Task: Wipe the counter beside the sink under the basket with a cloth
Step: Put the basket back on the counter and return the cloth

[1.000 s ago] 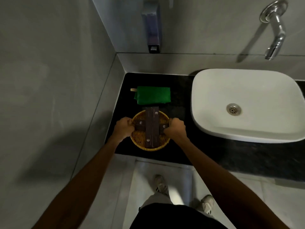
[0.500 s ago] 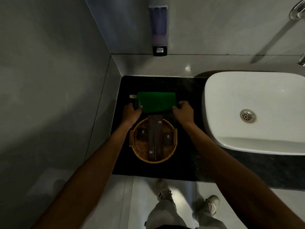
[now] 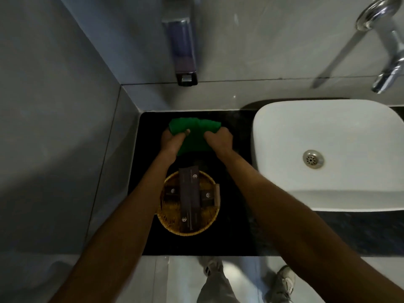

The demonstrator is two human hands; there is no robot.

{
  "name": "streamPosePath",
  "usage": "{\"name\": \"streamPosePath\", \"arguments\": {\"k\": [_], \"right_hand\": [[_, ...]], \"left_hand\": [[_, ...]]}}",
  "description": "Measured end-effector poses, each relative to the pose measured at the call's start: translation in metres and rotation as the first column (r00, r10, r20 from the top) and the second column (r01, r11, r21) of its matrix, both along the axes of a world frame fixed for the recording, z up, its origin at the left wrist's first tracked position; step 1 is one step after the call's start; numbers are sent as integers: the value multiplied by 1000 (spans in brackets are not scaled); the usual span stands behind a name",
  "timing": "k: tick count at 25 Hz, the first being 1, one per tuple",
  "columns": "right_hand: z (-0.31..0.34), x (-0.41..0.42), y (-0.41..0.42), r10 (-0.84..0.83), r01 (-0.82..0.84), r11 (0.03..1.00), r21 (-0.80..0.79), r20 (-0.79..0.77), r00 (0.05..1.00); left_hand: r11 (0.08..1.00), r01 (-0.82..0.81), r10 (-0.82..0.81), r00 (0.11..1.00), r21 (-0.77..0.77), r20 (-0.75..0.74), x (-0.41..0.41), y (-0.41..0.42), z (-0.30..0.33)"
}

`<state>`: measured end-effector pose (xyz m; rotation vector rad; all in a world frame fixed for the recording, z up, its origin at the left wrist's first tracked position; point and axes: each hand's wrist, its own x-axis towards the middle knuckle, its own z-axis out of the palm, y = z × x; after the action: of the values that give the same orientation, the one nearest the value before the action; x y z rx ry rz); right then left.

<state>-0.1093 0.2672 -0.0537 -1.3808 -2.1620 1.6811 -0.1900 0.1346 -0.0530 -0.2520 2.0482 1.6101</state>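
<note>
A green cloth (image 3: 194, 136) lies bunched on the black counter (image 3: 240, 232) near the back wall. My left hand (image 3: 172, 141) grips its left side and my right hand (image 3: 219, 139) grips its right side. A round woven basket (image 3: 167, 221) holding dark brown boxes stands on the counter nearer to me, between my forearms. The white sink (image 3: 328, 127) sits to the right of the cloth and basket.
A soap dispenser (image 3: 181, 47) hangs on the back wall above the cloth. A chrome tap (image 3: 387, 68) juts out over the sink. A grey side wall bounds the counter on the left. My shoes show on the floor below the counter edge.
Both hands let go of the basket, reached back to the green cloth and closed on it. The cloth is now bunched instead of folded flat. The basket stays near the front edge.
</note>
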Motion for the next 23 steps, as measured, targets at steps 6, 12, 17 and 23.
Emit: {"name": "streamPosePath", "arguments": {"k": [6,12,17,23], "right_hand": [[117,155,90,38,99,971,219,-546,837],[128,399,291,-183,348,896,275,-485,855],[76,573,463,-328,319,914,252,-6,945],[17,652,569,-326,271,932,241,232,916]], "left_hand": [[902,43,11,992,430,-122,124,81,112],[770,361,-449,892,526,46,340,268,133],[842,427,-528,780,330,336,519,452,90],[831,553,-530,747,68,403,586,566,28]]}}
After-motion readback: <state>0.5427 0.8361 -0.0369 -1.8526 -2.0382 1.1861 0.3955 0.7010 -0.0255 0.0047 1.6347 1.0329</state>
